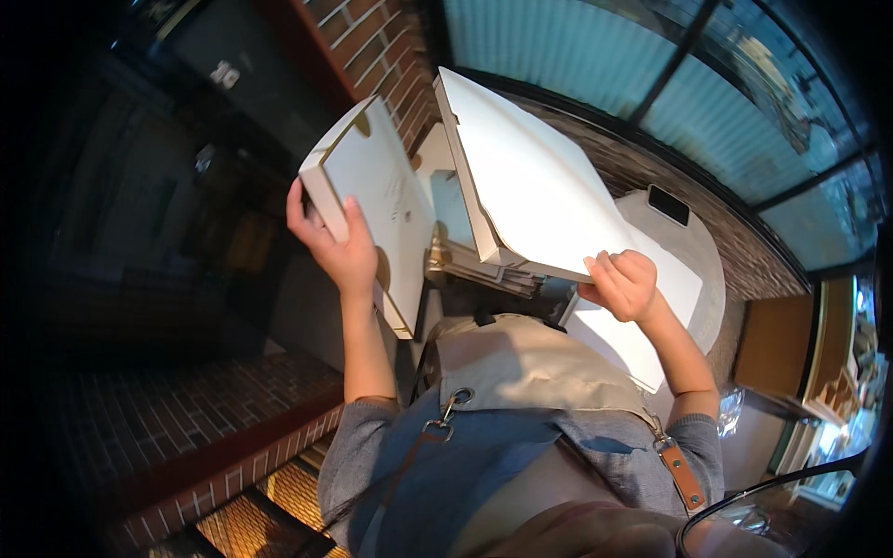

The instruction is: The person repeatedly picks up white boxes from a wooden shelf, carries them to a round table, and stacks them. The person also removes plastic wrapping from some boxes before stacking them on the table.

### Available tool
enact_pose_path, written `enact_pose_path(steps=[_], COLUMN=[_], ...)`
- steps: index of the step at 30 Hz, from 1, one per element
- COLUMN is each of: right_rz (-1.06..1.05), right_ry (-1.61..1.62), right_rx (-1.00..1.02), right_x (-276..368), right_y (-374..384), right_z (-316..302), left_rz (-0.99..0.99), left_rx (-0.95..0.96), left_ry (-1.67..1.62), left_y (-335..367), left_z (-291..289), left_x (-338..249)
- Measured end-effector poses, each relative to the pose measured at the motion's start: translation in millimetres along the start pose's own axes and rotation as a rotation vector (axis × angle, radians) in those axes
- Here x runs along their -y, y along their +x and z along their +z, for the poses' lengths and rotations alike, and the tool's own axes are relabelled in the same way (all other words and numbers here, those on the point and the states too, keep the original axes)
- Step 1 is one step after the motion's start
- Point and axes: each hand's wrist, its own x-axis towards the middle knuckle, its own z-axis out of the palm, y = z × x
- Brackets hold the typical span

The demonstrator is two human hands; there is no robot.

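Note:
My left hand (342, 251) grips a flat white box (395, 205) by its side, thumb on the front and fingers round the edge. Gold trim and half-round notches show on this box, which is tilted upright. In my right hand (625, 286) is the near right corner of a larger white flat box (539, 177), pinched between thumb and fingers. Its broad white face slants upward, and its far end rises beside the brick wall. The two boxes are apart at their near ends. Whatever the larger box contains is hidden.
A pale round table (713, 279) stands at right, bearing a dark-screened phone (669, 205) and a white flat piece (628, 344). Between the boxes sits a stack of flat items (488, 272). A brick wall (367, 42) and a window (567, 42) lie beyond.

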Motion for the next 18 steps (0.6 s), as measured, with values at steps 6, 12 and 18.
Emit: enact_pose_path(steps=[6, 12, 18], right_rz=[0.02, 0.099, 0.072], right_ry=[0.109, 0.187, 0.217], right_rx=[0.064, 0.037, 0.036], right_x=[-7, -8, -7], right_y=[25, 18, 13], right_z=[11, 15, 13], left_rz=[-0.031, 0.105, 0.023], left_rx=[0.333, 0.493, 0.622], left_ry=[0.0, -0.038, 0.052], left_y=[-2, 4, 1], left_z=[-15, -19, -13], left_x=[-62, -81, -100])
